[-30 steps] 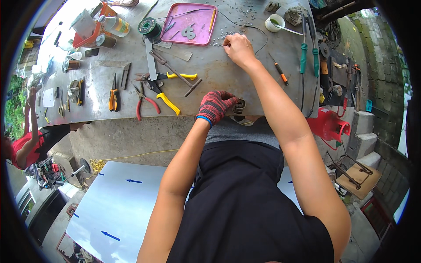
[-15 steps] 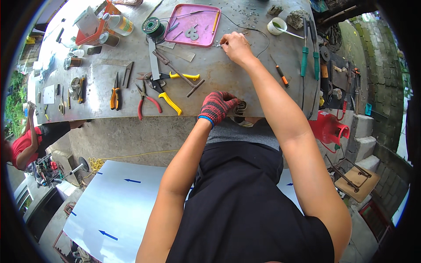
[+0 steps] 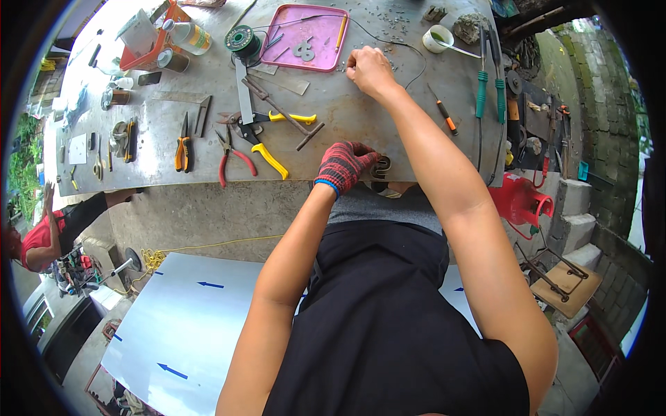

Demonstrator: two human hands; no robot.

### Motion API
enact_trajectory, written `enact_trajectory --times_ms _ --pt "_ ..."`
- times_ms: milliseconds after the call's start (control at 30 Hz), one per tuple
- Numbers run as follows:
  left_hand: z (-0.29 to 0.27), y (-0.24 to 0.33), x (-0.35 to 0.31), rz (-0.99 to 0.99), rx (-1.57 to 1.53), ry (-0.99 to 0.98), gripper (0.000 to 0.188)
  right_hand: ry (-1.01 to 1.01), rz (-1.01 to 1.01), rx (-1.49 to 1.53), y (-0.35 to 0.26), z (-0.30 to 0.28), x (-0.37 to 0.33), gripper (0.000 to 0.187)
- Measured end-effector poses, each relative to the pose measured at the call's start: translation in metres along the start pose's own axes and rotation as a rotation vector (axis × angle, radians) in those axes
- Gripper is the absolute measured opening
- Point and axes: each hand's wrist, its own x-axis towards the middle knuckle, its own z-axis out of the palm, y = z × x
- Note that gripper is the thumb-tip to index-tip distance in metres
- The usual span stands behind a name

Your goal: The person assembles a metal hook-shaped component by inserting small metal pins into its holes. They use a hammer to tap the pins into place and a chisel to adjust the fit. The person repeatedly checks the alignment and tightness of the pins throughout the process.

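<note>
My left hand (image 3: 345,166), in a red and black knitted glove, is closed at the table's near edge. Its fingers grip a small curved metal piece (image 3: 381,167) shaped like an S or a figure eight. Farther out, my bare right hand (image 3: 371,71) rests on the table beside the pink tray (image 3: 305,64), its fingers curled together. Small grey metal bits (image 3: 340,67) lie by its fingertips; whatever the fingers pinch is hidden. Inside the tray are a flat grey S-shaped metal piece (image 3: 304,50), thin rods and a yellow pencil (image 3: 341,35).
Left of my gloved hand lie yellow-handled snips (image 3: 269,161), red-handled pliers (image 3: 243,161), orange pliers (image 3: 183,154) and a T-shaped metal bar (image 3: 291,123). To the right are a screwdriver (image 3: 447,119), green-handled cable tools (image 3: 481,96) and a white cup (image 3: 436,40). A person (image 3: 43,243) stands far left.
My right hand has shifted slightly away from me, its fingers still curled. The left hand stays almost still with the curved metal piece. At far left, the other person's arm has moved.
</note>
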Motion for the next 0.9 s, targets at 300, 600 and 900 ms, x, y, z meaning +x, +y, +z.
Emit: enact_trajectory --times_ms 300,600,900 --pt "-0.001 -0.003 0.004 -0.010 -0.096 -0.022 0.039 0.152 0.013 0.372 0.014 -0.020 -0.036 0.020" --pt "0.002 -0.009 0.010 0.014 -0.062 -0.006 0.039 0.065 0.071 0.363 0.030 -0.023 -0.067 0.019" --pt "0.003 -0.014 0.014 0.032 -0.044 0.000 0.040 0.011 0.157 0.459 0.045 -0.034 -0.105 0.019"
